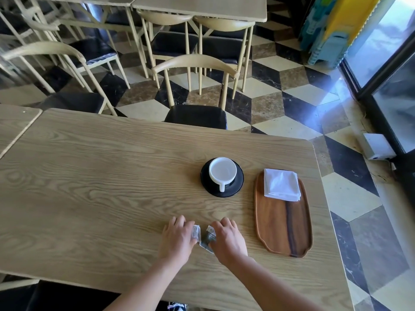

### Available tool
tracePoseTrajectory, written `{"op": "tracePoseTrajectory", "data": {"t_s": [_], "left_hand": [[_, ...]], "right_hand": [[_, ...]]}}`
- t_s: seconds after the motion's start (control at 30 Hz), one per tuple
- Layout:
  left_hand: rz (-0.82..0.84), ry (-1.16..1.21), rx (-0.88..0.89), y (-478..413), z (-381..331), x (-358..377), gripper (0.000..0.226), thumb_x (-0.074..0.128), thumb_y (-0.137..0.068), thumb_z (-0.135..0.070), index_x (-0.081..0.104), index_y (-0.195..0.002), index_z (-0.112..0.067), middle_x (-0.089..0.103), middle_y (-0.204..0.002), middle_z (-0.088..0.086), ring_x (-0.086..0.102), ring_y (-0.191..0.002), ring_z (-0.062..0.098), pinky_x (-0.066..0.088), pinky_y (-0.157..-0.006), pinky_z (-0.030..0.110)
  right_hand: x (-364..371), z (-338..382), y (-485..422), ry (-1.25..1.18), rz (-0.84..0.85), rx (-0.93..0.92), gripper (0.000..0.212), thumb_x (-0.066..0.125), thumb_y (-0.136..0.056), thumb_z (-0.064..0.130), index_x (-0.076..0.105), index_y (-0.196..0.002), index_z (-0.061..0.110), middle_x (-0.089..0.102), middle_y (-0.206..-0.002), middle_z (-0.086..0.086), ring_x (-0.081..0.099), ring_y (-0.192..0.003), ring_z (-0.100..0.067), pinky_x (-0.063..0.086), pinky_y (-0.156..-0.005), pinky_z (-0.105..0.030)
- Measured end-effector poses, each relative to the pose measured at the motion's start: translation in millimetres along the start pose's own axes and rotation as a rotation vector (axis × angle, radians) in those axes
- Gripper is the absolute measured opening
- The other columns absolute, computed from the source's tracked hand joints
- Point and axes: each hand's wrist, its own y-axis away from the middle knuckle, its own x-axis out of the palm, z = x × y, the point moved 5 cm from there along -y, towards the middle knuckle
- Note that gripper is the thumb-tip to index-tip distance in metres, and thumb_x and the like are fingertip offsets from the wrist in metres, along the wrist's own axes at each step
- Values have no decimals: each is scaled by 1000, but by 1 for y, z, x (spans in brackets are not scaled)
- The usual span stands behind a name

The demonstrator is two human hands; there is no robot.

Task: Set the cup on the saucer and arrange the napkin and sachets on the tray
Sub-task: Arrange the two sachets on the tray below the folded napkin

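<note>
A white cup (222, 170) stands upright on a black saucer (238, 184), its handle pointing toward me. To the right lies a wooden tray (284, 227) with a folded white napkin (281, 184) on its far end. Near the table's front, my left hand (176, 237) grips a small clear sachet (195, 232). Right beside it, my right hand (228, 240) pinches a greyish sachet (208, 239). Both sachets sit low over the table, left of the tray. How much of each sachet is hidden under the fingers I cannot tell.
The wooden table (101, 187) spreads wide to the left. Its right edge runs close past the tray. A chair (195, 115) is tucked in at the far side. More chairs and tables stand behind on the chequered floor.
</note>
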Motion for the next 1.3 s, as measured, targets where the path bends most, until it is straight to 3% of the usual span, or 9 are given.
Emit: {"op": "tracePoseTrajectory", "data": {"t_s": [0.13, 0.23, 0.33, 0.47, 0.63, 0.8, 1.0, 1.13, 1.3], "left_hand": [[-12, 155, -110, -6, 8, 5, 30, 79, -72, -25, 66, -99, -21, 58, -98, 0, 52, -97, 23, 42, -89, 32], [-25, 482, -236, -8, 6, 6, 14, 74, -73, -10, 63, -77, -18, 60, -81, -3, 58, -80, 23, 47, -75, 37], [-3, 635, -334, -13, -4, 8, 19, 71, -75, -16, 57, -66, -25, 61, -62, -8, 57, -61, 16, 42, -57, 30], [36, 797, -309, -25, -32, 12, 19, 70, -73, -8, 58, -64, -19, 59, -60, -7, 52, -60, 18, 46, -58, 36], [88, 730, -254, -41, -87, 10, 8, 71, -71, -27, 63, -72, -28, 68, -70, -12, 64, -69, 9, 49, -60, 30], [150, 668, -142, -56, -154, 20, 9, 70, -74, -31, 63, -80, -29, 68, -76, -12, 64, -72, 11, 52, -64, 31], [186, 630, -72, -70, -201, 44, 9, 69, -78, -22, 61, -81, -22, 68, -81, 2, 63, -77, 26, 55, -71, 44], [59, 217, 63, -72, -211, 47, 21, 58, -86, -39, 64, -105, -34, 70, -97, -6, 58, -94, 19, 44, -82, 38], [-17, 145, 139, -66, -222, 40, 32, 70, -80, -28, 68, -112, -26, 63, -104, -5, 56, -101, 21, 40, -88, 36]], "right_hand": [[-4, -5, 1, -153, -16, 49, 26, 70, -81, 26, 59, -105, 24, 55, -103, 2, 53, -100, -22, 48, -76, -33], [-11, -15, 4, -335, -21, 140, 8, 68, -80, 21, 63, -87, 21, 64, -84, 5, 61, -80, -20, 48, -67, -33], [-19, -33, 10, -460, -39, 226, 5, 68, -78, 20, 65, -80, 23, 65, -71, 9, 58, -67, -14, 46, -60, -26], [-39, -64, 19, -505, -123, 298, 4, 69, -81, 26, 65, -80, 24, 62, -68, 11, 54, -62, -2, 38, -52, -12], [-71, -113, 34, -561, -257, 430, 10, 70, -80, 31, 64, -76, 25, 66, -67, 10, 59, -62, -3, 39, -48, -13], [-95, -161, 46, -610, -335, 521, 7, 69, -81, 24, 65, -78, 29, 68, -71, 12, 63, -68, -3, 50, -57, -22], [-107, -199, 44, -528, -342, 529, 15, 65, -86, 26, 60, -74, 32, 64, -68, 16, 57, -63, 2, 36, -50, -16], [-107, -210, 42, -411, -332, 497, 6, 60, -88, 23, 66, -88, 24, 64, -85, 6, 60, -74, -14, 42, -58, -24], [-110, -218, 48, -251, -426, 406, 23, 69, -80, 17, 69, -99, 29, 64, -102, 9, 56, -95, -20, 47, -72, -29]]}}
